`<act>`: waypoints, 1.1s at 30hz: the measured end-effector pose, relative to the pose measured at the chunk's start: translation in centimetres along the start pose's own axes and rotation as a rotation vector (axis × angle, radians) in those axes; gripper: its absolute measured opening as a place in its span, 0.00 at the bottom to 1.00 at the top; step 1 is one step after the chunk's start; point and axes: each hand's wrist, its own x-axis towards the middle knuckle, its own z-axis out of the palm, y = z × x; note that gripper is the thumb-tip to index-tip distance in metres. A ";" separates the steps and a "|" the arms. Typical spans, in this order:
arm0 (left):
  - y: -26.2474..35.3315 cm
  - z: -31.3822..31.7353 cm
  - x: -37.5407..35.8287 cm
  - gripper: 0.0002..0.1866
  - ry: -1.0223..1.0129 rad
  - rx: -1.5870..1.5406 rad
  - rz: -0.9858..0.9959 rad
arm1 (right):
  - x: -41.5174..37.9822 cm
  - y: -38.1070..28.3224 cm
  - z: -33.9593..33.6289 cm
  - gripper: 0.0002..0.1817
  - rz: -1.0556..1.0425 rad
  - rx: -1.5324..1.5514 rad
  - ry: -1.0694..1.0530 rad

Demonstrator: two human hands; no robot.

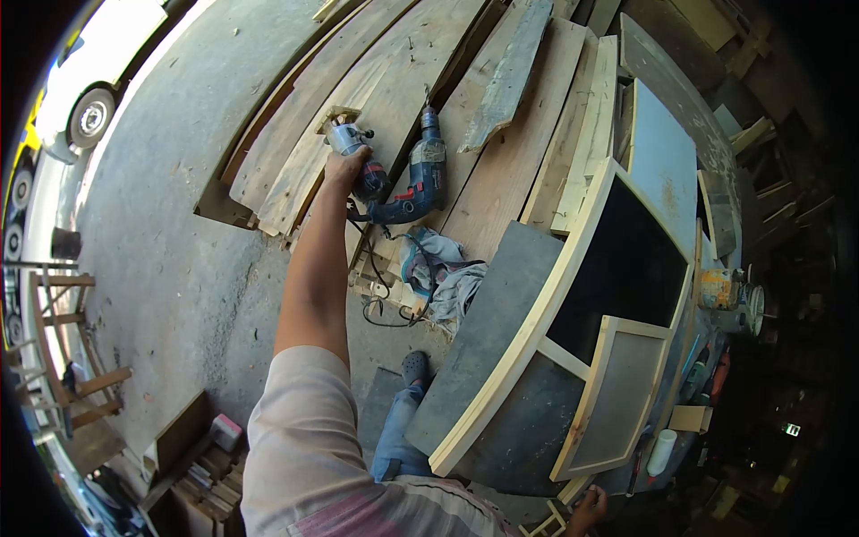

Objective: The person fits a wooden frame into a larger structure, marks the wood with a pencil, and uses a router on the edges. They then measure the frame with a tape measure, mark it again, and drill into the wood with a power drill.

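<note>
Left arm out at full stretch, and the left hand has the router, wrapped around its body, base end pointing away. That's a firm whole-hand hold, presumably because the tool is heavy for one arm at that reach. It's over the near ends of the boards; whether they bear its weight, I can't tell from here.

And the right hand? Down low beside the counter, near a small lattice. It's dim, and I can't tell whether it pinches anything.

Just beside the router lies the drill, on its side with the bit facing away from the person; flat like that, it likely won't roll. A cord loops off the boards, and a rag is bunched at their near end, perhaps left there to be handy.

Now the counter: a big frame lies flat across it, probably for full support, with a smaller frame resting on top. Over at the far edge, a white bottle and a box sit beyond the frames, leaving the near side to the large pieces.
</note>
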 end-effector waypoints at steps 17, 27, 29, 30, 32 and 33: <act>-0.9 -19.1 -12.9 0.47 0.979 -0.621 0.596 | 1.3 0.0 2.3 0.14 0.064 0.304 -0.050; -6.2 -24.9 -30.1 0.41 0.896 -0.900 0.707 | 2.6 -25.4 7.0 0.09 -0.846 0.462 -0.498; -7.5 -24.0 -32.4 0.42 0.902 -0.930 0.658 | 2.2 -32.5 9.0 0.09 -1.068 0.387 -0.599; -8.3 -23.4 -33.0 0.43 0.898 -0.976 0.649 | 2.5 -35.2 11.5 0.10 -1.166 0.333 -0.617; -9.8 -22.1 -34.5 0.42 0.897 -1.009 0.569 | 2.8 -41.2 16.4 0.14 -1.227 0.232 -0.733; -10.6 -21.4 -34.8 0.42 0.899 -1.008 0.515 | 3.5 -43.5 20.3 0.17 -1.346 0.159 -0.676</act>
